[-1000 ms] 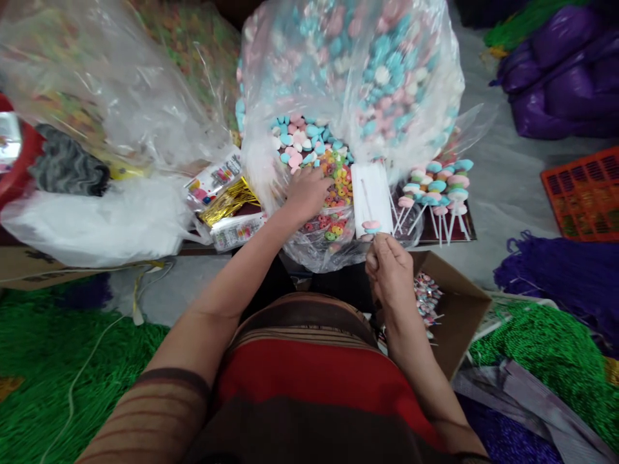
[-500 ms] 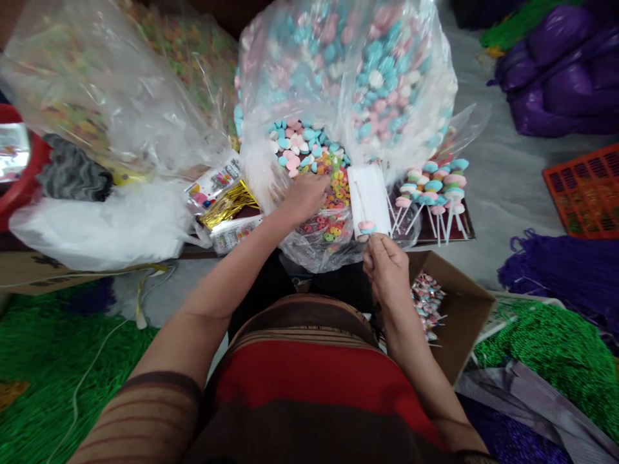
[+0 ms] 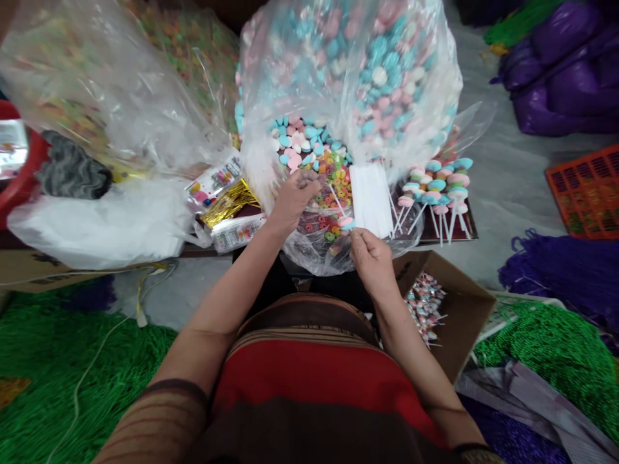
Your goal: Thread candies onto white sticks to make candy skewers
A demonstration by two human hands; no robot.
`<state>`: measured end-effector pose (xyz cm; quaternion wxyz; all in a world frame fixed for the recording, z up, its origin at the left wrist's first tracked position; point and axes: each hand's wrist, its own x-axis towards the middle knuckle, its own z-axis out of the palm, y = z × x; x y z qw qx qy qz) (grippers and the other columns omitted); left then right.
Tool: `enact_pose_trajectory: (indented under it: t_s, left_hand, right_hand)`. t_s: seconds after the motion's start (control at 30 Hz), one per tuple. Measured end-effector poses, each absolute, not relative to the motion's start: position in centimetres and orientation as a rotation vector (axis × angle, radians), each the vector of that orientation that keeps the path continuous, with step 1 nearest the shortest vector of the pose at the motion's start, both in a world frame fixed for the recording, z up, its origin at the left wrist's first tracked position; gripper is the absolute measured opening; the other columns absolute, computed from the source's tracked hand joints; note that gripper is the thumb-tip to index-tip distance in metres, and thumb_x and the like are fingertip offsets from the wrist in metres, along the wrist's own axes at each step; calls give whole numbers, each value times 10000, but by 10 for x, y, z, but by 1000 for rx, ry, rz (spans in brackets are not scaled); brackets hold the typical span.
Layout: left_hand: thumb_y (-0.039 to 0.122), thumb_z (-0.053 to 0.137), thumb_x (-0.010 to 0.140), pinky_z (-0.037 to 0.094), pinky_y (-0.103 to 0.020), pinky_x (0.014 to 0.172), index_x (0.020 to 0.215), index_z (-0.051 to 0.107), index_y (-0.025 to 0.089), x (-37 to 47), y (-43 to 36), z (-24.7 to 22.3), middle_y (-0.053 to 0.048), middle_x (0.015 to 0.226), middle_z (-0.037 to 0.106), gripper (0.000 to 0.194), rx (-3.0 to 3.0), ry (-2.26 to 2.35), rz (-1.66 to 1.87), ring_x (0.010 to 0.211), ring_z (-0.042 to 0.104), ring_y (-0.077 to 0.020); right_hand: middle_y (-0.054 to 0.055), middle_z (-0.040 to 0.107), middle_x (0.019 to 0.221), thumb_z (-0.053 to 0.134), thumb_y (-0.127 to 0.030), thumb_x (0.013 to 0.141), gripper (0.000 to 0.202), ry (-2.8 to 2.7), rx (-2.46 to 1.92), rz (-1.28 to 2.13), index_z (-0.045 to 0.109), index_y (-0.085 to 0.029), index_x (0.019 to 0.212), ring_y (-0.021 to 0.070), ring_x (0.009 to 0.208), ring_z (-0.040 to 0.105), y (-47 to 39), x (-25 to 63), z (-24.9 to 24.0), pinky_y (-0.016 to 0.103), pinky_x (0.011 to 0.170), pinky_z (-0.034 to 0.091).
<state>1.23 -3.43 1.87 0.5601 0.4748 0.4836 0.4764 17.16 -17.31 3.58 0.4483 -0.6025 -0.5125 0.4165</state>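
Note:
My right hand (image 3: pixel 372 256) is closed on a white stick that carries a pink and blue candy piece (image 3: pixel 347 223); the stick's free end points up and left. My left hand (image 3: pixel 296 196) is pinched over the edge of the ring candies (image 3: pixel 338 177), and what its fingers hold is too small to make out. Pink, blue and white candies (image 3: pixel 296 143) lie just beyond it in the open plastic bag. Right of the rings is a stack of white sticks (image 3: pixel 371 201). Finished-looking candy skewers (image 3: pixel 435 183) rest at the table's right end.
Large clear bags of candy (image 3: pixel 396 84) stand at the back. Gold ties (image 3: pixel 229 203) and printed packets (image 3: pixel 236 233) lie left of my left hand. Below the table's right edge is a cardboard box (image 3: pixel 459 309) with wrapped skewers. An orange crate (image 3: pixel 587 193) sits farther right.
My right hand has moved left with the stick and candy, off the white stack and over the rings. My left hand has drawn back slightly to the left, its fingers now pinched.

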Motion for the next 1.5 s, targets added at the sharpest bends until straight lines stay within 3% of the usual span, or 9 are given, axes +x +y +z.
enact_pose_trajectory:
  t_s: [0.17,0.3,0.4,0.63,0.93,1.17,1.37,1.5]
  left_hand:
    - [240,708,880,526,-270,762,879,577,216,12,-36,11,14,828,665,133,1297,1140,1166,779,650,-119]
    - [219,707,871,517,-255,779,870,592,213,13,-36,7,23,820,679,116,1406,1220,1165,785,652,-109]
    - [220,724,878,515,-250,765,846,577,210,13,-36,7,29,806,669,150,1387,1220,1159,760,644,-99]
    - [442,779,892,477,-235,584,929,603,231,8,-36,9,7,822,688,276,1008,1084,1086,710,660,-108]
    - [418,692,963,527,-290,677,1001,643,227,11,-41,6,-23,904,704,201,1063,1063,1058,816,707,-155]
    - [335,704,941,554,-286,842,903,586,233,27,-61,18,3,912,704,160,1306,1180,1202,953,703,-146]
    - [429,586,1016,582,-331,784,1033,627,234,23,-59,15,-53,1034,728,200,1099,1087,1150,955,718,-180]
    - [358,618,990,595,-337,793,1030,641,233,17,-54,15,-54,1063,741,133,1006,1093,1175,979,719,-186]
  right_hand:
    - [-42,430,619,526,-460,980,312,-1288,-1550,977,632,-218,814,145,612,418,-174,171,36,278,572,329]
    - [-55,396,594,537,-460,968,301,-1292,-1588,961,652,-218,833,147,592,402,-177,172,35,283,584,331]
    - [-57,397,577,540,-453,969,295,-1310,-1597,940,663,-225,829,150,577,401,-176,173,37,283,588,336]
    - [-38,469,572,569,-443,953,302,-1328,-1616,918,647,-229,755,157,581,432,-174,174,38,283,587,350]
    - [-38,471,587,540,-376,965,254,-1342,-1577,910,668,-224,808,163,611,484,-175,168,44,286,623,383]
    - [-40,436,566,568,-422,964,273,-1281,-1591,964,678,-233,801,160,590,452,-173,161,43,271,552,340]
    - [-39,453,589,593,-559,950,352,-1180,-1485,1039,679,-239,833,150,565,436,-175,161,36,262,506,326]
    - [-32,462,600,594,-560,946,358,-1196,-1477,1031,683,-234,829,151,576,446,-179,162,35,261,502,328]
